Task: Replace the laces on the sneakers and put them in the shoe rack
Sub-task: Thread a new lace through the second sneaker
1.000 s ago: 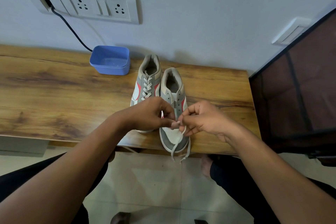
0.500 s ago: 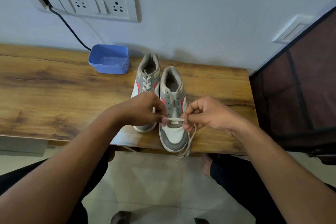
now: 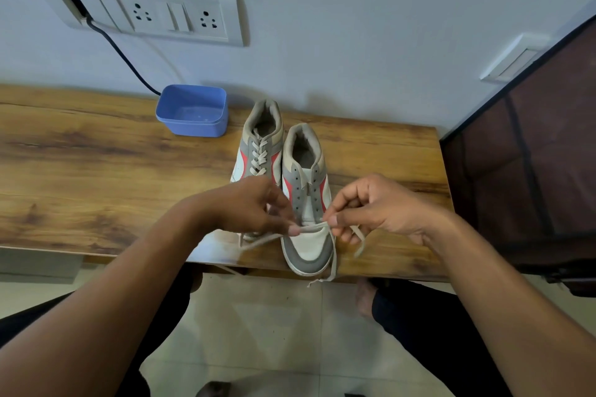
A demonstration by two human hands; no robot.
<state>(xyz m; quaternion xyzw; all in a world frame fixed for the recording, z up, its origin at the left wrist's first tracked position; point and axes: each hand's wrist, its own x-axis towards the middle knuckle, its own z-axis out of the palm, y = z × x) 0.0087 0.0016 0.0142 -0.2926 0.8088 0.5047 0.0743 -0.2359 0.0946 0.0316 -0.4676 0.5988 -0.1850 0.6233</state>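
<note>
Two grey, white and red sneakers stand side by side on the wooden table (image 3: 96,171), toes toward me. The left sneaker (image 3: 259,151) is laced. The right sneaker (image 3: 308,203) has bare eyelets, and a pale lace (image 3: 311,229) lies across its toe. My left hand (image 3: 248,206) pinches that lace at the left of the toe, my right hand (image 3: 377,206) pinches it at the right. The lace is stretched between my fingertips. Loose lace ends trail to both sides; one hangs over the table's front edge.
A blue plastic tub (image 3: 192,109) stands behind the sneakers by the wall. A black cable (image 3: 125,58) runs down from the socket panel (image 3: 154,14). A dark fabric-sided rack (image 3: 529,171) stands at the table's right end. Tiled floor and my legs lie below.
My hands have drawn apart, pulling the lace out flat across the right sneaker's toe. The lace ends now trail to both sides.
</note>
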